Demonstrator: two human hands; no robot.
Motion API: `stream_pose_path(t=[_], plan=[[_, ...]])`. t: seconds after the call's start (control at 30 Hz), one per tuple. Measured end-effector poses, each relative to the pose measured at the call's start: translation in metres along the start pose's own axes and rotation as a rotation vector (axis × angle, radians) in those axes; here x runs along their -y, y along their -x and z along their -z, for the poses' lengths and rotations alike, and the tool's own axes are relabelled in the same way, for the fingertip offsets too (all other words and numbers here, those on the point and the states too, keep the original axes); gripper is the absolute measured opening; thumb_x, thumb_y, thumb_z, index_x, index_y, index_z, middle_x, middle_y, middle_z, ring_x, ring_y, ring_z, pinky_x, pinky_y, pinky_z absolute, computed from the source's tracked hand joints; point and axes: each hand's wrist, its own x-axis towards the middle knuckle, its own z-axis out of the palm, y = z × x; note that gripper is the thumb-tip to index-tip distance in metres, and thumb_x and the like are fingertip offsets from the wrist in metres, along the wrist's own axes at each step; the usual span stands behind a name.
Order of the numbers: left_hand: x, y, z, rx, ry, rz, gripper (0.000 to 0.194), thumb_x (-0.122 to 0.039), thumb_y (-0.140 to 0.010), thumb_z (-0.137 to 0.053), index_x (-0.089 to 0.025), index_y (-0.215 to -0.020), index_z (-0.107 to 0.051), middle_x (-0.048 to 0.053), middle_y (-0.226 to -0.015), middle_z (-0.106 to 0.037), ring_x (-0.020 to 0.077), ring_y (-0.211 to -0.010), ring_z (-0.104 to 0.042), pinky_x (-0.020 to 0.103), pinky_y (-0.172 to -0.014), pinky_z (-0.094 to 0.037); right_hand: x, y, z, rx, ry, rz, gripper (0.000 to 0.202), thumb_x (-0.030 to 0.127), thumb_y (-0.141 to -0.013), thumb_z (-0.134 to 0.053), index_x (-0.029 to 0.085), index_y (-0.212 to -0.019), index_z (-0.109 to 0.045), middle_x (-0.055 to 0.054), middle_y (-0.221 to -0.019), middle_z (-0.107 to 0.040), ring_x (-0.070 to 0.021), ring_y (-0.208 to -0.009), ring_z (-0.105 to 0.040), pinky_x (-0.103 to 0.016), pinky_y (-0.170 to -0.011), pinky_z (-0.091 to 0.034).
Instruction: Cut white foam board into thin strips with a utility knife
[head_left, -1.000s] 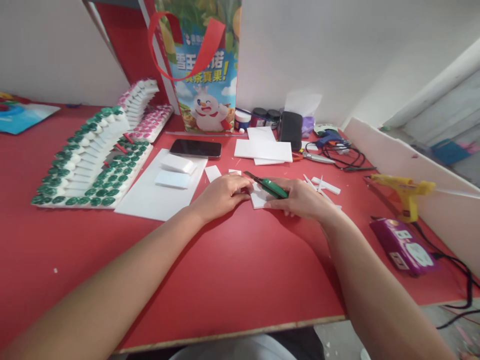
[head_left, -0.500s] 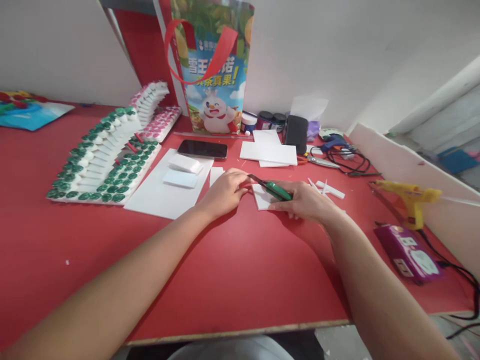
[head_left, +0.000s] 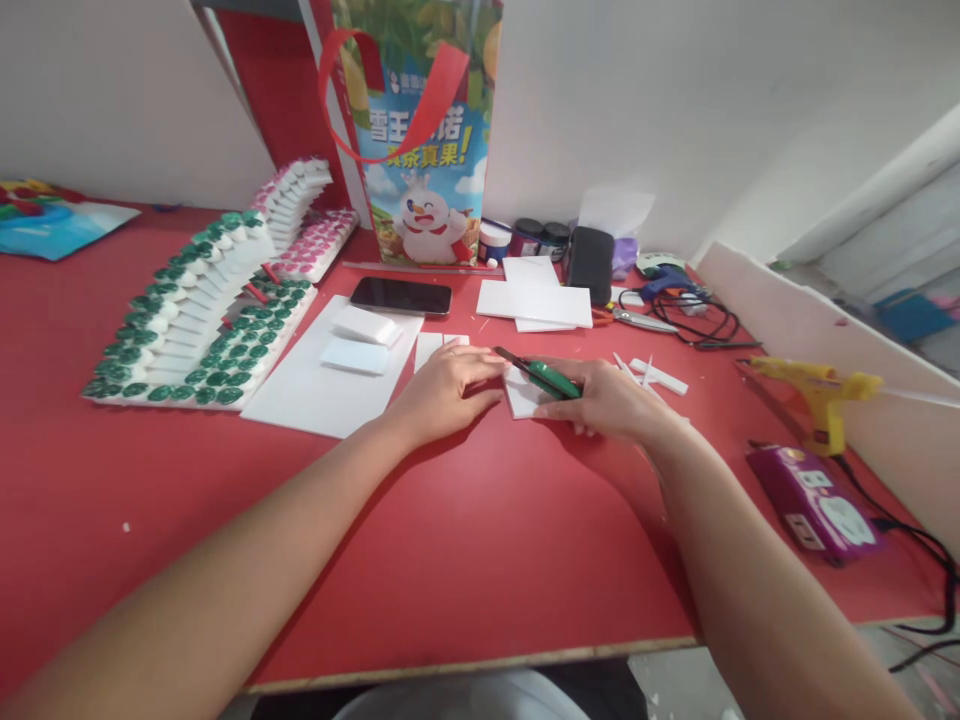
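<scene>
A green utility knife lies in my right hand, its dark blade pointing left toward my left fingertips. Under that hand is a small white board piece, partly hidden by the fingers. My left hand rests on the red table with its fingers spread toward the knife tip; nothing shows in its grasp. Just behind the left hand are narrow white pieces. Thin white offcuts lie to the right of my right hand.
A large white sheet bears small blocks at left, near a phone and a green-dotted model. Behind stand a printed bag and white boards. Scissors, a yellow glue gun and a purple box are right.
My left hand has shifted slightly left and its fingers have straightened, showing more of the narrow white pieces behind it. My right hand still holds the knife in nearly the same place.
</scene>
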Motion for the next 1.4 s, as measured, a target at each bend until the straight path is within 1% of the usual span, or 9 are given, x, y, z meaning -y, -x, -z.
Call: stream_pose_path(t=[0.23, 0.33, 0.53, 0.7, 0.97, 1.1, 1.2, 1.3, 1.4], plan=[[-0.007, 0.000, 0.001, 0.072, -0.043, -0.093, 0.022, -0.029, -0.088, -0.065, -0.024, -0.106, -0.075, 0.008, -0.119, -0.068, 0.0238, -0.106, -0.062, 0.047, -0.103, -0.040, 0.005, 0.002, 0.001, 0.002, 0.026, -0.009, 0.062, 0.030, -0.078, -0.073, 0.032, -0.138, -0.059, 0.004, -0.073, -0.069, -0.0088, -0.045, -0.056, -0.019, -0.045, -0.043], [-0.011, -0.001, 0.002, 0.094, -0.052, -0.107, 0.025, -0.027, -0.086, -0.064, -0.024, -0.107, -0.076, 0.009, -0.118, -0.066, 0.0256, -0.111, -0.059, 0.048, -0.106, -0.037, 0.006, 0.003, 0.001, 0.009, 0.007, -0.003, 0.061, 0.028, -0.078, -0.073, 0.030, -0.138, -0.059, 0.004, -0.074, -0.070, -0.0086, -0.045, -0.056, -0.019, -0.045, -0.043], [-0.016, -0.003, -0.001, 0.131, -0.039, -0.059, 0.032, -0.045, -0.082, -0.072, -0.026, -0.107, -0.076, 0.010, -0.113, -0.066, 0.0285, -0.110, -0.058, 0.052, -0.105, -0.039, 0.003, 0.003, 0.001, 0.025, -0.039, 0.032, 0.057, 0.029, -0.079, -0.072, 0.028, -0.134, -0.061, 0.003, -0.079, -0.071, -0.0073, -0.045, -0.055, -0.018, -0.045, -0.043], [-0.015, -0.003, -0.007, 0.098, 0.023, -0.047, 0.024, -0.036, -0.086, -0.066, -0.024, -0.104, -0.077, 0.010, -0.111, -0.063, 0.0263, -0.105, -0.057, 0.043, -0.092, -0.049, -0.001, 0.001, 0.001, 0.013, -0.012, 0.044, 0.060, 0.030, -0.078, -0.073, 0.029, -0.136, -0.059, 0.004, -0.082, -0.073, -0.0078, -0.045, -0.057, -0.018, -0.046, -0.044], [-0.013, -0.002, -0.014, 0.057, 0.073, -0.040, 0.020, -0.032, -0.083, -0.068, -0.023, -0.098, -0.078, 0.010, -0.113, -0.061, 0.0252, -0.105, -0.055, 0.041, -0.091, -0.050, -0.007, 0.003, -0.001, 0.003, -0.114, 0.051, 0.060, 0.032, -0.076, -0.075, 0.024, -0.134, -0.059, -0.001, -0.095, -0.073, -0.0081, -0.047, -0.057, -0.020, -0.045, -0.044], [-0.011, -0.003, -0.017, 0.010, -0.001, -0.055, 0.021, -0.033, -0.085, -0.067, -0.021, -0.098, -0.078, 0.011, -0.111, -0.063, 0.0249, -0.100, -0.054, 0.045, -0.091, -0.049, -0.008, 0.011, 0.005, -0.182, -0.148, 0.009, 0.035, 0.046, -0.086, -0.063, 0.017, -0.105, -0.065, 0.003, -0.055, -0.059, -0.0122, -0.046, -0.055, -0.021, -0.044, -0.041], [-0.009, -0.004, -0.019, -0.039, -0.081, -0.071, 0.022, -0.035, -0.087, -0.065, -0.021, -0.098, -0.078, 0.011, -0.110, -0.064, 0.0249, -0.098, -0.053, 0.047, -0.092, -0.047, -0.003, 0.017, 0.012, -0.291, -0.091, -0.076, 0.026, 0.044, -0.091, -0.053, 0.019, -0.092, -0.056, 0.003, -0.051, -0.055, -0.0130, -0.045, -0.054, -0.022, -0.045, -0.041], [-0.007, -0.004, -0.020, -0.046, -0.120, -0.070, 0.024, -0.038, -0.089, -0.063, -0.021, -0.098, -0.077, 0.012, -0.114, -0.064, 0.0256, -0.100, -0.052, 0.047, -0.092, -0.046, 0.006, 0.022, 0.016, -0.247, -0.018, -0.136, 0.007, 0.027, -0.090, -0.050, 0.021, -0.091, -0.049, 0.003, -0.054, -0.056, -0.0129, -0.046, -0.055, -0.022, -0.045, -0.041], [-0.006, -0.003, -0.021, -0.043, -0.128, -0.064, 0.025, -0.040, -0.089, -0.063, -0.021, -0.096, -0.078, 0.012, -0.116, -0.065, 0.0256, -0.100, -0.053, 0.045, -0.091, -0.046, 0.016, 0.028, 0.017, -0.140, 0.059, -0.115, 0.002, 0.020, -0.089, -0.046, 0.020, -0.089, -0.048, 0.002, -0.057, -0.060, -0.0128, -0.047, -0.059, -0.020, -0.045, -0.041]])
